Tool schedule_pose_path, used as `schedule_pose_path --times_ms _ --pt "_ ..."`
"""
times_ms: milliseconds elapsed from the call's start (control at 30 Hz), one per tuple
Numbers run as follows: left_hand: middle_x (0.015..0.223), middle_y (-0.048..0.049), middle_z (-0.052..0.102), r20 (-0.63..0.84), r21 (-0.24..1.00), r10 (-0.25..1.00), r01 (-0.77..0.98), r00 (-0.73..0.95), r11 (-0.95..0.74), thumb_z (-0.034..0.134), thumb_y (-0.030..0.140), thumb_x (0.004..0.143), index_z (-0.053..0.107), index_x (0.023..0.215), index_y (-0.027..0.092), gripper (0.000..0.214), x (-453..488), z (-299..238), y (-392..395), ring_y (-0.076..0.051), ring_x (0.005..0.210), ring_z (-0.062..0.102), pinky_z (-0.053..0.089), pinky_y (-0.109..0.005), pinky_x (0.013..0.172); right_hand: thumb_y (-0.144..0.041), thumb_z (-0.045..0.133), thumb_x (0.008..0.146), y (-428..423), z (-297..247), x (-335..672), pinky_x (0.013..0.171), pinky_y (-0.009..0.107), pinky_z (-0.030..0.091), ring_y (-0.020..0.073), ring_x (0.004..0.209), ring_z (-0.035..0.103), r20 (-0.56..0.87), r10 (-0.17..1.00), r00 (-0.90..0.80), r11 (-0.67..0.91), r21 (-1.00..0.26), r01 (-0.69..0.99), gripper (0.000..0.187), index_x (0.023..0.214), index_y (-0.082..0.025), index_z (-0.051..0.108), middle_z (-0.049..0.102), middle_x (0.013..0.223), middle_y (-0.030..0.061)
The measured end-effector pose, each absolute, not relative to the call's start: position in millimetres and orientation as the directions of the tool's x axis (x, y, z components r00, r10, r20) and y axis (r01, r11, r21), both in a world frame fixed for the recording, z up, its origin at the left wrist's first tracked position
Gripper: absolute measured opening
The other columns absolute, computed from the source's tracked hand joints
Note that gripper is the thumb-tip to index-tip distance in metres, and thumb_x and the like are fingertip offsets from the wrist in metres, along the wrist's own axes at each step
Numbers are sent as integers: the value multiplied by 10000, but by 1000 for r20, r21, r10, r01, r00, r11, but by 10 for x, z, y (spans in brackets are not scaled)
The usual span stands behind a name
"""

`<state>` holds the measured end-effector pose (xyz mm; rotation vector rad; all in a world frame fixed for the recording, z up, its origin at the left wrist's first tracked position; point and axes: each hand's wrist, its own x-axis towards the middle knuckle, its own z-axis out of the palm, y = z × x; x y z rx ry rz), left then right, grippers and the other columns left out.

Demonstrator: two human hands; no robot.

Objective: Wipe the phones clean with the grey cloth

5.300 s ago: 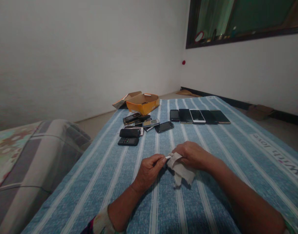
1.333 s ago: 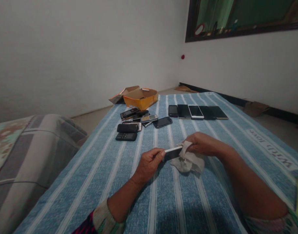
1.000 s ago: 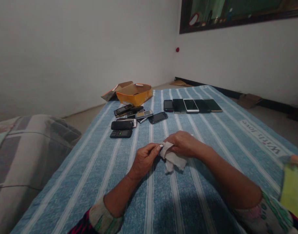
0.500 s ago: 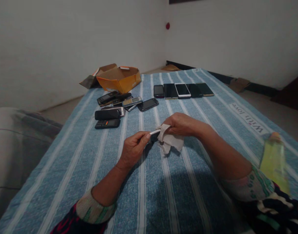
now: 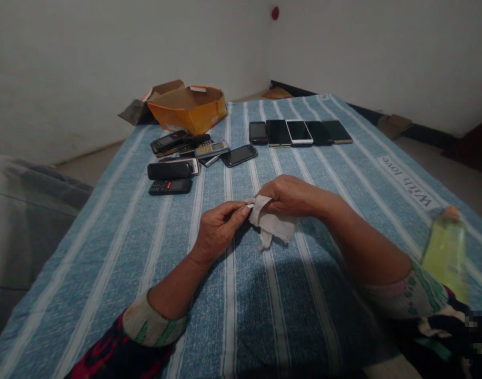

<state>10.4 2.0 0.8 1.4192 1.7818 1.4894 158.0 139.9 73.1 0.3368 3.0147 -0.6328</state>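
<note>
My left hand (image 5: 221,229) pinches one end of a thin mobile phone (image 5: 250,205) between thumb and fingers. Most of that phone is hidden, with only a sliver of its edge showing. Wrapped around its other end is a crumpled white cloth (image 5: 278,223), which my right hand (image 5: 290,195) grips from above with closed fingers. A loose corner of the cloth hangs below. Both hands are close together over the blue striped bedcover (image 5: 213,326).
Several older phones (image 5: 170,171) lie heaped at the left, near an open orange cardboard box (image 5: 189,110). A row of several phones (image 5: 300,132) lies side by side at the back. By my right forearm stands a bottle of yellow-green liquid (image 5: 446,252).
The cloth in my right hand has slid left along the phone and now covers nearly all of it, close to my left fingertips. The camera's view has tilted slightly downward.
</note>
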Motion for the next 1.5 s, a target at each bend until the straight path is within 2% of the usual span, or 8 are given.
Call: schedule_pose_path --times_ms 333,533,767,1067,1333,1500 --pt "768 -39 766 307 873 866 479 -395 -91 677 411 857 781 860 202 234 92 -9 13 -193 717 694 587 -327 714 -188 550 845 1651 786 1771 584 216 290 78 573 477 -167 231 -958 761 -583 285 179 769 -113 693 574 626 -28" --pt "710 -21 740 328 851 854 518 -404 -82 668 380 871 768 824 214 199 83 3 12 -182 671 668 565 -305 660 -216 553 867 1611 803 1753 602 226 277 80 596 452 -169 284 -944 776 -537 330 212 770 -87 689 537 620 -22" --pt "772 -10 761 338 866 853 487 -399 -115 706 338 853 764 831 237 118 91 17 16 -172 715 694 564 -280 690 -180 522 871 1419 761 1602 632 238 271 103 666 454 -81 227 -971 850 -471 238 192 834 -96 691 577 684 8" --pt "766 -11 759 409 779 838 617 -362 -113 634 311 902 760 854 222 162 98 14 1 -164 699 690 557 -284 678 -241 547 878 1588 798 1735 593 206 273 71 609 444 -121 244 -962 799 -538 270 227 775 -97 689 505 594 -38" --pt "809 -18 761 510 670 784 735 -354 -104 626 297 909 740 839 213 158 -36 13 -3 -169 766 705 555 -269 730 -223 562 885 1662 800 1798 619 201 304 88 695 498 -168 318 -933 723 -593 354 213 811 -77 700 533 652 -21" --pt "819 -24 765 513 680 782 724 -354 -118 633 286 898 744 825 210 154 -68 12 -5 -168 768 703 553 -274 751 -212 567 882 1656 810 1798 615 209 314 86 652 497 -192 327 -925 717 -588 375 215 816 -73 716 559 648 -14"
